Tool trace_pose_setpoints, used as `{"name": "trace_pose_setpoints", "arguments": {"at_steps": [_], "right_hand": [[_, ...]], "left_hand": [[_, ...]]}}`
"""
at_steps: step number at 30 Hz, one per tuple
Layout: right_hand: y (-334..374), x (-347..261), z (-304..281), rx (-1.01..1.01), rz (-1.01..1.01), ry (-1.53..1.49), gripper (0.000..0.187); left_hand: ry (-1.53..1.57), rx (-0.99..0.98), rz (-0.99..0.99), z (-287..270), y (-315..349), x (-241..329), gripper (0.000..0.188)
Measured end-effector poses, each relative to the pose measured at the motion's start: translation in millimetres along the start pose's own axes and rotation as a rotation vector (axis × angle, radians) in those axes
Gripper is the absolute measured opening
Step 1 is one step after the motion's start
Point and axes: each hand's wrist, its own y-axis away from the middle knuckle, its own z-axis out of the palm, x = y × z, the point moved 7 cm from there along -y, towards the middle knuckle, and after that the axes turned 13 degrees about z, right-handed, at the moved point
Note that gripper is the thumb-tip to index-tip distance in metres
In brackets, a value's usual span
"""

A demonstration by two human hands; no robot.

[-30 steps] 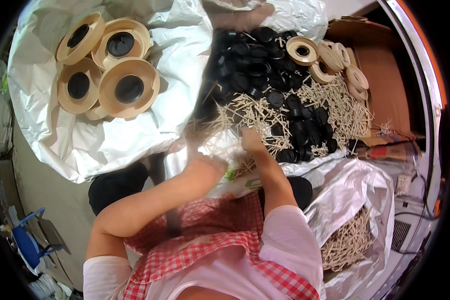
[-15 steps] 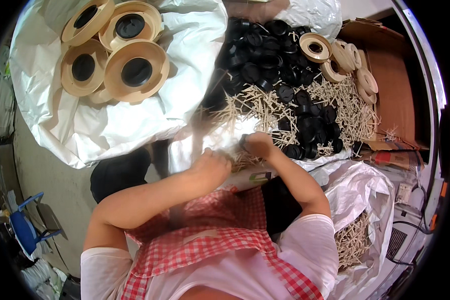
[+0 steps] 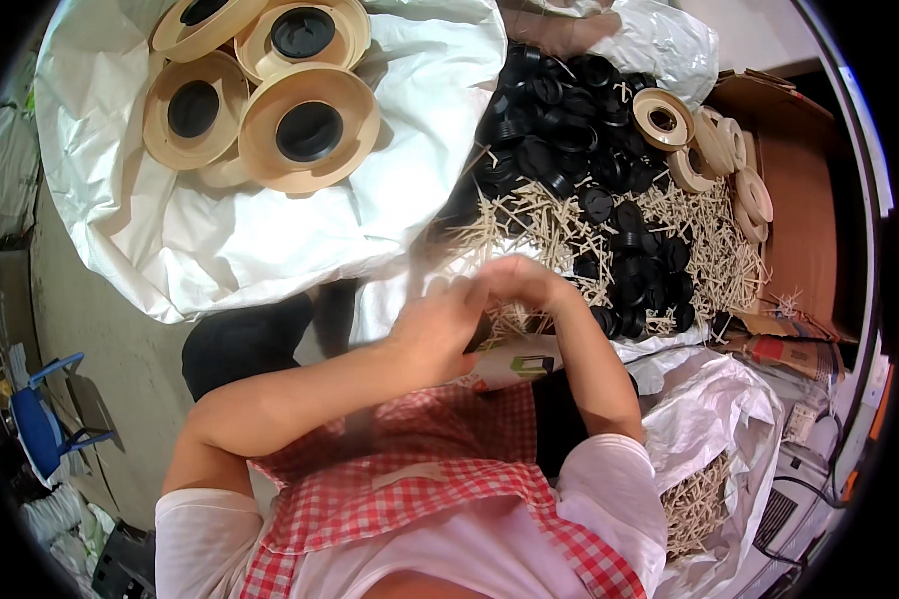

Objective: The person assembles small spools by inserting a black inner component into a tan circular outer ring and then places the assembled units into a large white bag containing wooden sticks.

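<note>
My left hand (image 3: 438, 327) is closed around a black round plastic cap (image 3: 480, 333), whose dark edge shows beside the palm; the rest of it is covered by the fingers. Against its fingertips press the bent fingers of my right hand (image 3: 521, 281), and what they pinch, if anything, is hidden. Both hands are over the near edge of a heap of pale beige stick-like pieces (image 3: 539, 218). Beyond that lies a pile of similar black caps (image 3: 559, 135).
A white sack (image 3: 370, 240) at the left carries several beige flanged rings (image 3: 355, 135) with black centres. More beige rings (image 3: 709, 150) lie by a cardboard box (image 3: 794, 200). A white bag (image 3: 739, 399) of beige pieces stands at the lower right. A blue chair (image 3: 38, 429) is far left.
My hands have come together; the left moved up and right to meet the right. The black cap now shows in my left hand. The whole view has shifted slightly.
</note>
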Motion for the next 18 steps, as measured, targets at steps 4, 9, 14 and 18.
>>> {"name": "trace_pose_setpoints", "arguments": {"at_steps": [4,9,14,18], "right_hand": [[-41.5,-21.1,-68.6,0.834,-0.550,0.429,0.067],[-71.8,-17.0,-69.2,1.015,-0.127,0.739,0.094],[-79.6,42.2,-45.0,0.675,0.016,1.069,0.077],[-80.9,109.3,-36.3,0.450,0.156,1.167,0.060]], "left_hand": [[0.074,-0.035,0.000,9.9,-0.4,2.1,0.069],[-0.032,-0.046,0.051,24.3,-0.4,-2.7,0.066],[-0.066,-0.051,0.057,31.6,1.8,-2.6,0.054],[-0.181,-0.083,0.126,47.7,5.9,1.8,0.049]]}}
